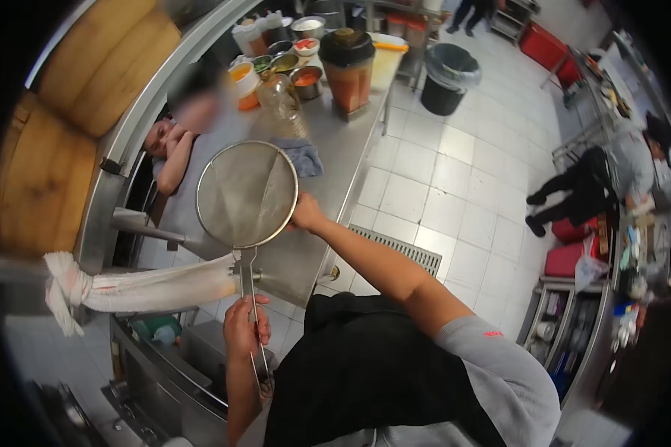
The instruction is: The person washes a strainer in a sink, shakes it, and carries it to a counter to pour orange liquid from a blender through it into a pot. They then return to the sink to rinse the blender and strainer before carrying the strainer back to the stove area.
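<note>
A large round fine-mesh strainer is tilted up in front of me, above the near end of the steel table. My left hand is closed around its long wire handle. At the rim's right side is my right hand, its fingers partly hidden behind the frame and seemingly gripping it. Just beyond the strainer lie a grey-blue cloth and a clear bottle. A white cloth, knotted at one end, stretches to the left of the handle.
A blender jar with reddish contents stands on the steel table, near several containers of food. A person leans at the table's left side. Another person works at the right counter. A bin stands on the tiled floor.
</note>
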`<state>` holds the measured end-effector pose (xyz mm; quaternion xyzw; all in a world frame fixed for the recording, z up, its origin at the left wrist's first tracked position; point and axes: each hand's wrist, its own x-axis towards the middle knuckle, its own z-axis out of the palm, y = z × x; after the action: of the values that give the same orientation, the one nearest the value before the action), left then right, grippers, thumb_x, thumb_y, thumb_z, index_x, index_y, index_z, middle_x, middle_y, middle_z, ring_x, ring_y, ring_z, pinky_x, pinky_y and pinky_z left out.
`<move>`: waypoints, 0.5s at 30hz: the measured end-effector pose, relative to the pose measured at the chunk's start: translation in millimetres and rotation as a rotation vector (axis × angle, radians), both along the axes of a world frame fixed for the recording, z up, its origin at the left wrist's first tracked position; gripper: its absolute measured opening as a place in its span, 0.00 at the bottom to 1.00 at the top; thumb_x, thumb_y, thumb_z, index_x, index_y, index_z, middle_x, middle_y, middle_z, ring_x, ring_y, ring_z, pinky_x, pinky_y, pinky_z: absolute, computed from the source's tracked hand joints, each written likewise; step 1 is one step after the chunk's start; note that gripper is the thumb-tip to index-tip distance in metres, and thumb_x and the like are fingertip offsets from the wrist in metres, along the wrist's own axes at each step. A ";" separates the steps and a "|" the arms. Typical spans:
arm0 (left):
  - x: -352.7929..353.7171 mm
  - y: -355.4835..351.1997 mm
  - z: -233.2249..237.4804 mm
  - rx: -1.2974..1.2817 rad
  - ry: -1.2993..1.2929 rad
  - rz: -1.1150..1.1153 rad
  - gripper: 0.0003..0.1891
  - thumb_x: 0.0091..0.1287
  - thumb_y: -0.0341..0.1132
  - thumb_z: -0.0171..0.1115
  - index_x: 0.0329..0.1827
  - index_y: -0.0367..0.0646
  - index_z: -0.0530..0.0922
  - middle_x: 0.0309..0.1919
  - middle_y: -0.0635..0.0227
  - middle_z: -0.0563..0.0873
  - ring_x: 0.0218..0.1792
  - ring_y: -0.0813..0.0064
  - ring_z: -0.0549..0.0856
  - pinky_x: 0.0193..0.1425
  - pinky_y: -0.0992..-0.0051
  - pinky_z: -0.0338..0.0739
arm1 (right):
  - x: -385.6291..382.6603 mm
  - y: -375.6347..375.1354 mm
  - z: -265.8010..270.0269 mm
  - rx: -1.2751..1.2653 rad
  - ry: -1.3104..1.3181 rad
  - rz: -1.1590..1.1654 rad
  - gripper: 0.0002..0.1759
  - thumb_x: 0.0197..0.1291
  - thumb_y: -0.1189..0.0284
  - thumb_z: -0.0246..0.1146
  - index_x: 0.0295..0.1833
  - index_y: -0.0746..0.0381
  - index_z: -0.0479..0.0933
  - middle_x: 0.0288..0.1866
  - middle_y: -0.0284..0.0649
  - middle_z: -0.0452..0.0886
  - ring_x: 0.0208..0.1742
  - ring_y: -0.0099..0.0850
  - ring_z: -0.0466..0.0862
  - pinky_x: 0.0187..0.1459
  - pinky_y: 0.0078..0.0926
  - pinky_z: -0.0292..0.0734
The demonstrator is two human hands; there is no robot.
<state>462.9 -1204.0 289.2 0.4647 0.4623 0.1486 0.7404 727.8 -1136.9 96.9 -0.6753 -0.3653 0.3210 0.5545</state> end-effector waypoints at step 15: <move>36.7 -39.9 11.0 -0.017 -0.085 0.462 0.21 0.76 0.45 0.46 0.49 0.31 0.74 0.11 0.70 0.65 0.08 0.77 0.62 0.14 0.75 0.56 | 31.0 33.3 17.3 -0.158 0.607 0.085 0.11 0.56 0.78 0.64 0.37 0.64 0.66 0.23 0.47 0.79 0.19 0.37 0.84 0.20 0.36 0.84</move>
<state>499.7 -1243.9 300.1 0.3336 0.5262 0.3295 0.7094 758.8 -1103.6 114.2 -0.5736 -0.1850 0.5582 0.5702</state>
